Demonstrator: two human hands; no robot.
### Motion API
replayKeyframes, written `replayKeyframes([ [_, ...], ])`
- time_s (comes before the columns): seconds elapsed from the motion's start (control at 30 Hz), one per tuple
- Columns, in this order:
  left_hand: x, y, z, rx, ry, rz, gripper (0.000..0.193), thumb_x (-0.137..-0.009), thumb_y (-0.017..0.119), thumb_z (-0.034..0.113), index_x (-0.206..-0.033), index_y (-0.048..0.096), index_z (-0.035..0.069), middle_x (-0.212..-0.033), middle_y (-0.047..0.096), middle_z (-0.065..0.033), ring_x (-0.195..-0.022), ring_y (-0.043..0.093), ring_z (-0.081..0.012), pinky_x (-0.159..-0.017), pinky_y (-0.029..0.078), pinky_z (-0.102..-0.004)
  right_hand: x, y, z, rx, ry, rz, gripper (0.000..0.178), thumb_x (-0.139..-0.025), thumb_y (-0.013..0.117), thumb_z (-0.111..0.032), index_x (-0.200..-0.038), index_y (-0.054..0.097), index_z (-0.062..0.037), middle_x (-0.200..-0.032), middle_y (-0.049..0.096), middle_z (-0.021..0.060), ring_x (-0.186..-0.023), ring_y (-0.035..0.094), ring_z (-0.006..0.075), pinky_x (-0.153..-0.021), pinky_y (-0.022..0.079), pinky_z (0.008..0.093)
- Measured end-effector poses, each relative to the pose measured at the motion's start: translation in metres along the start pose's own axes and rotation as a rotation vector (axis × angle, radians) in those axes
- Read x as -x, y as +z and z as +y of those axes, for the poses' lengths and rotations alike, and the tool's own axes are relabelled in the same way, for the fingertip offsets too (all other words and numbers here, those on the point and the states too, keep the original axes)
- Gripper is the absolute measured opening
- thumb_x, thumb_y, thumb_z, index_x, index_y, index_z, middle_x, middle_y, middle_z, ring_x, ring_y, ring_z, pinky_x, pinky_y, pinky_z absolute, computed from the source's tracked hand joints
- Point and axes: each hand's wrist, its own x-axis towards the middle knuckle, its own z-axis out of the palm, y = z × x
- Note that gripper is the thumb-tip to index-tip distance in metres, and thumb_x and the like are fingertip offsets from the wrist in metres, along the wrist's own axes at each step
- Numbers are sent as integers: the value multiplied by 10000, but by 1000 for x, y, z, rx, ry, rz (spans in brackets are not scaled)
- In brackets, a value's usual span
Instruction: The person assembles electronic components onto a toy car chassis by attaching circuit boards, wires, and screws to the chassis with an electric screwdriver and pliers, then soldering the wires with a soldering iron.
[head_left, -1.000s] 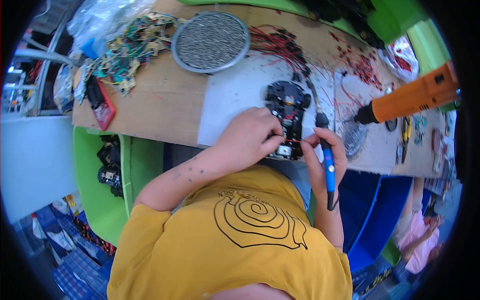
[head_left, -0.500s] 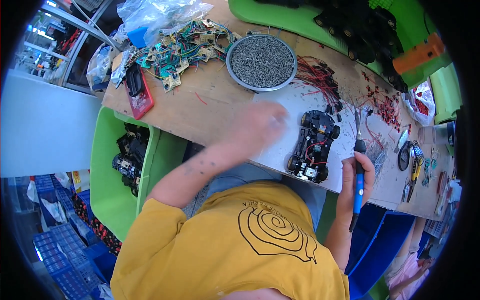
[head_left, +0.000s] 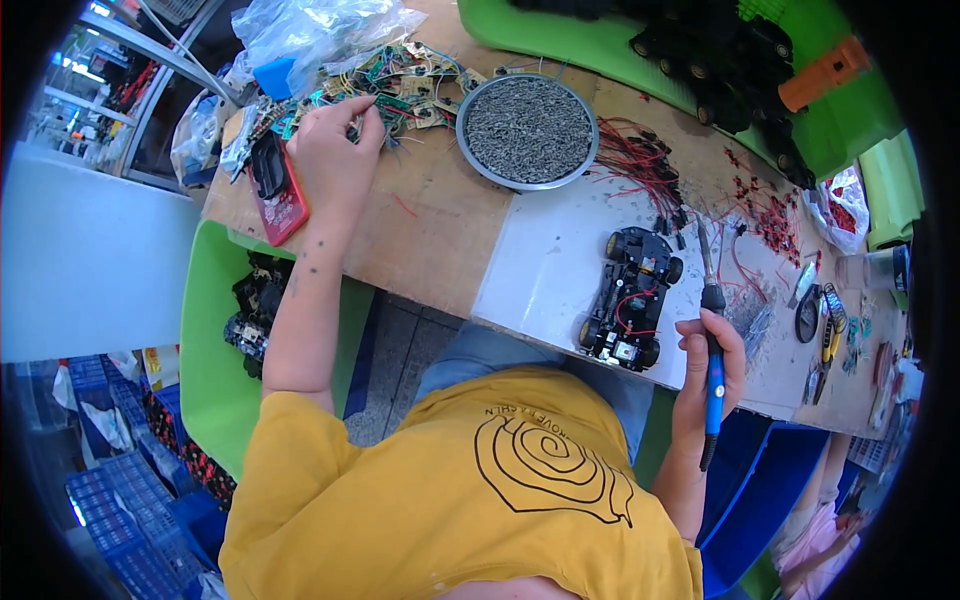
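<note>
My right hand [head_left: 708, 365] grips a blue-handled soldering iron [head_left: 715, 378], its metal tip pointing away from me beside the toy car chassis. That black chassis [head_left: 632, 300] lies on the white board, with yellow-hubbed wheels, red wires and a small pale part at its near end. My left hand [head_left: 338, 150] is at the near edge of a heap of small wired circuit boards [head_left: 425, 85]. Its thumb and forefinger are curled together in a pinch; what lies between them, if anything, cannot be made out.
A round metal bowl [head_left: 527, 132] of small grey screw-like pieces stands mid-table. Red-wired leads [head_left: 645, 165] lie right of it. A red box [head_left: 280, 205] holds a black part at left. Green bins [head_left: 212, 340] contain black chassis. Cutters [head_left: 832, 330] lie at right.
My left hand has swung left and away from me, from near the chassis to the circuit-board heap. My right hand has stayed nearly still with the soldering iron.
</note>
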Motion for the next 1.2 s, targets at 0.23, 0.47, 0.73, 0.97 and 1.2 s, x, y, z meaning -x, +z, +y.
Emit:
replayKeyframes([
  [0.23,21,-25,55,777,-390,-286,191,-824,672,113,-971,688,-8,-886,675,-61,-786,608,-99,-731,476,-239,-18,22,-16,-118,-161,-93,237,-824,649,55,-1052,612,3,-907,679,108,-820,650,150,-761,511,261],
  [0.47,75,-31,147,1044,-40,-549,186,-796,695,97,-972,693,39,-853,655,-69,-829,602,-163,-762,462,-279,-27,42,-29,-297,-2,-200,332,-792,714,-5,-1088,566,-35,-953,624,53,-883,618,118,-759,495,229],
  [0.73,85,-14,154,633,604,-612,224,-704,720,82,-922,681,117,-952,629,-24,-941,550,-261,-831,399,-377,-23,18,-12,-352,162,-19,283,-854,619,29,-1117,540,-38,-926,600,30,-782,556,71,-686,468,197],
  [0.97,99,3,164,818,576,-646,163,-679,755,127,-831,700,138,-919,668,25,-940,550,-216,-821,380,-352,-7,-6,-1,-315,203,4,317,-847,616,42,-1145,533,-27,-996,625,74,-855,595,110,-733,490,225],
  [1.2,117,-3,187,900,244,-820,120,-706,743,135,-813,689,129,-855,658,25,-898,542,-183,-825,355,-344,-1,-13,5,25,30,4,231,-814,652,61,-1026,620,-22,-944,639,47,-786,589,90,-706,466,213],
])
